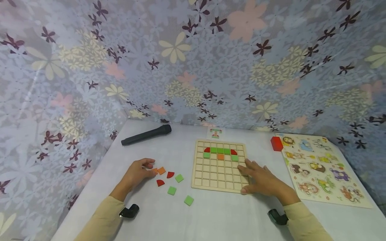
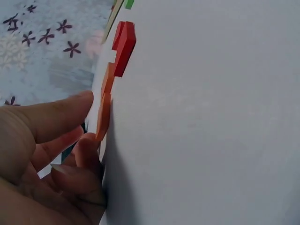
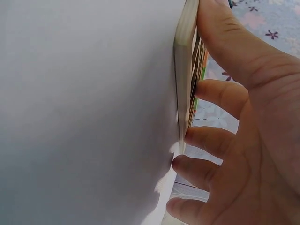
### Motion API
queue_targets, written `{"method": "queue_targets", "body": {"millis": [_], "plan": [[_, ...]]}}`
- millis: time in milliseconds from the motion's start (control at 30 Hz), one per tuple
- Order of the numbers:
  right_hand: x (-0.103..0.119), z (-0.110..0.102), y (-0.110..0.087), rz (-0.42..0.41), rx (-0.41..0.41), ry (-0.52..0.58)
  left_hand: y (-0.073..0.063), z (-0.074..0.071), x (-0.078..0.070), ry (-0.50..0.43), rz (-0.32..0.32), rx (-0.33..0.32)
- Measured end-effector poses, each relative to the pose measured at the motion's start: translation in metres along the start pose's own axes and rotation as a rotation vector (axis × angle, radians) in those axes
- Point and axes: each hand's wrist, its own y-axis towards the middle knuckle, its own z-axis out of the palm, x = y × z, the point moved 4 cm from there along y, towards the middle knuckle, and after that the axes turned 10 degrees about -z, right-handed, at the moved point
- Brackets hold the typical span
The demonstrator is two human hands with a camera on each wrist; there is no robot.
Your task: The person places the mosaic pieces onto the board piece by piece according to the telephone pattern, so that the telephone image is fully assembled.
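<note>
My left hand (image 1: 137,174) is at the loose tiles on the left, its fingertips beside an orange tile (image 2: 104,117). In the left wrist view the thumb stands apart from the fingers, and the tile lies flat on the table. Another orange tile (image 1: 162,170) lies right beside it. My right hand (image 1: 262,179) rests with spread fingers on the right edge of a wooden grid board (image 1: 211,184). On the board's upper rows sit a green strip (image 1: 220,150) with a red quarter-round piece (image 1: 207,150) at each end, two light green tiles (image 1: 206,155) and an orange tile (image 1: 220,156).
Red quarter-round pieces (image 1: 170,174) and light green tiles (image 1: 172,190) lie left of the board. Behind it is a pattern card (image 1: 215,133). A black microphone (image 1: 146,134) lies back left. At right are a red block (image 1: 276,143) and an animal puzzle board (image 1: 324,170).
</note>
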Motion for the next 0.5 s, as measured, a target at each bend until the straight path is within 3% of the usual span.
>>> {"method": "queue_targets", "body": {"millis": [200,500], "plan": [[-0.0014,0.0001,0.0004,0.003,0.004,-0.002,0.0038,0.0078,-0.0046,0.134,0.023,-0.043],[-0.0013,0.0013,0.0012,-0.001,-0.005,-0.005,-0.0012,0.0113,-0.0052,0.186,-0.006,-0.081]]}}
